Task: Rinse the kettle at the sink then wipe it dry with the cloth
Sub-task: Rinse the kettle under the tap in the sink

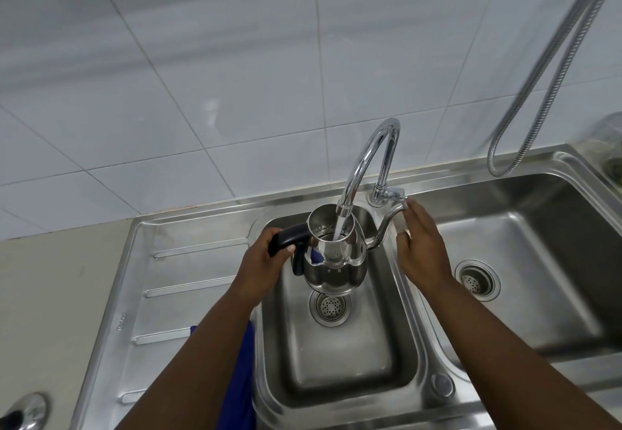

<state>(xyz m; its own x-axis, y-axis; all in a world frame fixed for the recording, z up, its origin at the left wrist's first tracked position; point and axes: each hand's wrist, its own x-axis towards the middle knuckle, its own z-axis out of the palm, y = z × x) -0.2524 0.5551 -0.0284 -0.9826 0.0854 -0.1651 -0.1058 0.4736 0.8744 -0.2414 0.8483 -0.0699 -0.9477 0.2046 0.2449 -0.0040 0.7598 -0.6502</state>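
A shiny steel kettle (340,261) with a long curved spout hangs lidless over the left sink basin (336,355), under the chrome faucet (367,157). Water runs from the faucet into its open top. My left hand (266,258) grips the kettle's black handle. My right hand (422,244) is spread open just right of the spout tip, near the faucet lever (395,192), holding nothing. A blue cloth (240,379) lies over the drainboard edge, partly hidden under my left forearm.
A second basin (538,261) with a drain strainer lies to the right. The ribbed drainboard (175,278) is to the left. A metal shower hose (545,69) hangs at upper right. A round metal lid-like object (28,411) sits at bottom left.
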